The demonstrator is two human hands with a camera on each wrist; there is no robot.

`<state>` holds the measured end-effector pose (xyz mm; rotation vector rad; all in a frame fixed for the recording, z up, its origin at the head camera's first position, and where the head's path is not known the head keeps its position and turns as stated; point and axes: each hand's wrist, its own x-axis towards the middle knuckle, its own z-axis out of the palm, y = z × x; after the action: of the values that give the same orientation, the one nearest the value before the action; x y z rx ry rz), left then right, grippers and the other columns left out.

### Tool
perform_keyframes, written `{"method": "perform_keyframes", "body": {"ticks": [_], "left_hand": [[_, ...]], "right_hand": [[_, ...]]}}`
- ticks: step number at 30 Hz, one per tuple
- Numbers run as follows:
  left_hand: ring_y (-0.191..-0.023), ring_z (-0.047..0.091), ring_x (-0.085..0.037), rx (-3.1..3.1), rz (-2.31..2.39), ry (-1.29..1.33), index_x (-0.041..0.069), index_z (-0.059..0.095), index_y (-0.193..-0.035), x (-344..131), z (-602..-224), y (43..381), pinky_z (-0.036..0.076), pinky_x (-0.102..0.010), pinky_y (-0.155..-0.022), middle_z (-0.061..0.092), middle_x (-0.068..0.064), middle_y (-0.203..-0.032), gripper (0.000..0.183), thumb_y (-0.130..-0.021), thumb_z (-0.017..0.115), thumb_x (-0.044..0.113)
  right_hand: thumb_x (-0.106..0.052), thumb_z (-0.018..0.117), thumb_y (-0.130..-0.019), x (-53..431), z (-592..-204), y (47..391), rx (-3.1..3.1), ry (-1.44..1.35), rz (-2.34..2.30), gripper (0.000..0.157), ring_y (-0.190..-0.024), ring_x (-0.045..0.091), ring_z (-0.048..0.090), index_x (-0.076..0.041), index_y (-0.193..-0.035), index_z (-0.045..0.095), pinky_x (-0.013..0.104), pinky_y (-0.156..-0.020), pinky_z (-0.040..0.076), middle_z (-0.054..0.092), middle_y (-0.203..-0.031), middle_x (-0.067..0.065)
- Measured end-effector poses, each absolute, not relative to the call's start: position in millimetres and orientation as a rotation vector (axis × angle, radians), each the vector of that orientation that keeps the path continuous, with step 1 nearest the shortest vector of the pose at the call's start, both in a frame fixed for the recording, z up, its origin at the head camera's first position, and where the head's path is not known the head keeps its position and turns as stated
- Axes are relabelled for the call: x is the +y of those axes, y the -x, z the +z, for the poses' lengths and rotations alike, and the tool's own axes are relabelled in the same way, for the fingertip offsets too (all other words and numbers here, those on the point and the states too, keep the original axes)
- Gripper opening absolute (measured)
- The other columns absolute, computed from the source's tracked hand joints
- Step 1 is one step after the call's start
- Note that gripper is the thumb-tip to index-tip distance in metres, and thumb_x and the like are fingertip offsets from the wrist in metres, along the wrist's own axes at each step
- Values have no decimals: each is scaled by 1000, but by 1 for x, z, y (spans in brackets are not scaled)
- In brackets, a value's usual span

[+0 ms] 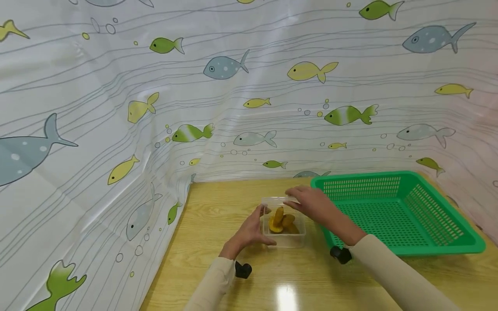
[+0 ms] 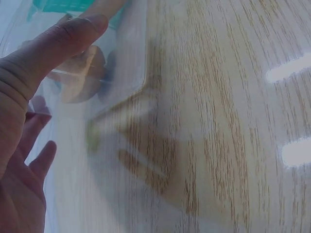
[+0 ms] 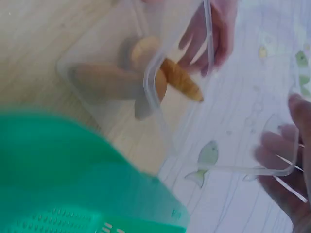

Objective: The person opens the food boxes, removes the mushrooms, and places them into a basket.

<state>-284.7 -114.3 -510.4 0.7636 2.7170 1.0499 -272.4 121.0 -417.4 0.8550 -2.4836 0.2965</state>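
Observation:
On the wooden table stands a clear plastic container (image 1: 285, 242) with several brown and yellow bread-like pieces (image 1: 288, 221) in it. A ridged, croissant-shaped piece (image 3: 183, 81) shows at its open side in the right wrist view. My left hand (image 1: 250, 229) grips the container from the left, its thumb along the near side and its fingers round the far side. Over the far right corner, my right hand (image 1: 317, 207) holds the edge of a clear rimmed plastic piece (image 3: 233, 170) that looks like a lid. Reflections and transparency blur where lid and container meet.
A green perforated basket (image 1: 389, 249) sits on the right of the table, close beside my right forearm. Behind and to the left hangs a white curtain (image 1: 225, 116) printed with fish. Wooden tabletop (image 1: 218, 198) surrounds the container.

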Motion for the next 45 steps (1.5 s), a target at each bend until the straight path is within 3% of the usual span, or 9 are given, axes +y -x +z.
{"method": "perform_keyframes", "body": {"ticks": [4, 10, 14, 18, 22, 28, 34, 39, 45], "left_hand": [[-133, 35, -21, 2730, 1044, -771, 20, 20, -137, -116, -514, 284, 35, -44, -106, 42, -1, -137, 109, -52, 86, 37], [-133, 34, -23, 2722, 1065, -796, 19, 16, -140, -118, -514, 280, 35, -46, -105, 40, -3, -140, 111, -54, 85, 35], [-134, 33, -22, 2723, 1064, -783, 21, 15, -140, -117, -512, 279, 34, -46, -105, 38, -3, -141, 111, -55, 84, 37], [-136, 30, -23, 2672, 1100, -752, 22, 10, -141, -117, -511, 279, 32, -46, -107, 34, -3, -144, 112, -57, 84, 34], [-136, 30, -25, 2632, 1148, -749, 24, 5, -140, -117, -512, 281, 31, -45, -107, 31, -5, -146, 116, -56, 84, 33], [-134, 35, -28, 2626, 1195, -786, 33, -11, -140, -116, -511, 281, 33, -48, -106, 34, -10, -144, 130, -54, 86, 30], [-133, 34, -33, 2660, 1134, -888, 33, -10, -143, -115, -509, 278, 33, -53, -103, 34, -16, -143, 130, -56, 85, 28], [-132, 35, -33, 2698, 1075, -872, 32, -11, -143, -115, -506, 277, 35, -52, -102, 35, -15, -143, 128, -57, 84, 31], [-133, 35, -30, 2693, 1080, -841, 33, -13, -142, -114, -506, 277, 33, -50, -105, 36, -12, -143, 130, -56, 84, 33]], "right_hand": [[-32, 68, -78, 123, -418, 286, -2359, -742, 353, 29, -82, 15, 54, -12, -96, 57, 29, -70, 48, 59, -90, 0], [-30, 65, -80, 125, -423, 290, -2348, -562, 366, 28, -53, 9, 38, -12, -72, 46, 20, -47, 31, 43, -62, -2], [-24, 61, -85, 125, -426, 293, -2441, -490, 443, 15, -57, 10, 51, -9, -88, 58, 22, -47, 39, 58, -75, 2], [-18, 60, -86, 126, -431, 293, -2558, -494, 464, 31, -65, 15, 58, -7, -115, 56, 24, -50, 43, 63, -103, 10], [-13, 60, -84, 125, -436, 294, -2613, -521, 457, 42, -64, 16, 57, -5, -124, 50, 25, -51, 42, 59, -116, 14], [-12, 59, -84, 123, -441, 294, -2672, -534, 410, 46, -65, 18, 58, -3, -127, 46, 23, -49, 41, 55, -122, 17], [-10, 60, -82, 119, -443, 289, -2664, -540, 387, 44, -80, 23, 60, -3, -124, 48, 26, -55, 47, 54, -123, 15], [-11, 59, -82, 109, -442, 284, -2627, -606, 329, 34, -97, 25, 57, -7, -115, 55, 33, -72, 52, 58, -114, 9], [-16, 59, -84, 98, -449, 278, -2811, -674, 281, 27, -89, 16, 57, -13, -110, 56, 26, -63, 49, 61, -100, 2]]}}
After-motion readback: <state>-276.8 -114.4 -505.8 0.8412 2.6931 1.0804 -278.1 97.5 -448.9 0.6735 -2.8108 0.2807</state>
